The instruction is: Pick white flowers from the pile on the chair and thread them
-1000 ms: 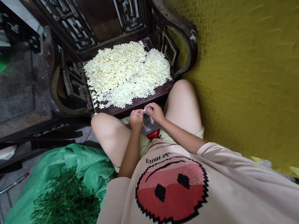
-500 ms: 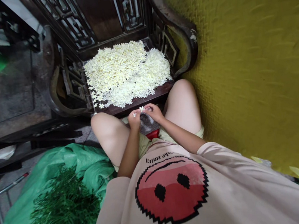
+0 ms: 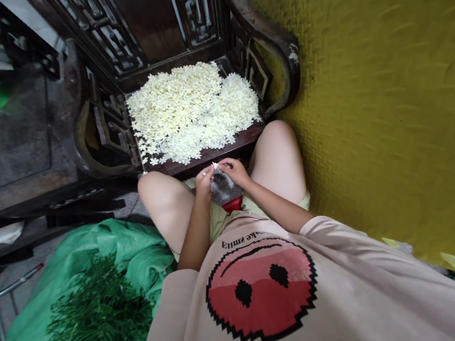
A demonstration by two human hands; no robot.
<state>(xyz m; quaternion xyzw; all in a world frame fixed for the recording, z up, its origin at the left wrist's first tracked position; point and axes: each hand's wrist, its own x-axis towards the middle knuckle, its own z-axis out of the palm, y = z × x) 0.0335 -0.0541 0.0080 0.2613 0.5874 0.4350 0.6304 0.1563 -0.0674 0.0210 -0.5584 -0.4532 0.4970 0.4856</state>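
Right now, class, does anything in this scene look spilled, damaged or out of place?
A few small white flowers lie scattered at the front-left edge of the dark carved wooden chair seat, strayed from the big heap of white flowers. The chair's right armrest shows a worn, pale chipped spot.

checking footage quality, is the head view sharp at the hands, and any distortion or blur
Head view: hands small but fairly sharp, the white flower between them barely resolved; wide-angle lens bends the chair outward; yellow wall smeared toward the right edge; soft even light, no glare.

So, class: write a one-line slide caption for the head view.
Both hands, left hand and right hand, pinch a small white flower before a flower-heaped chair.
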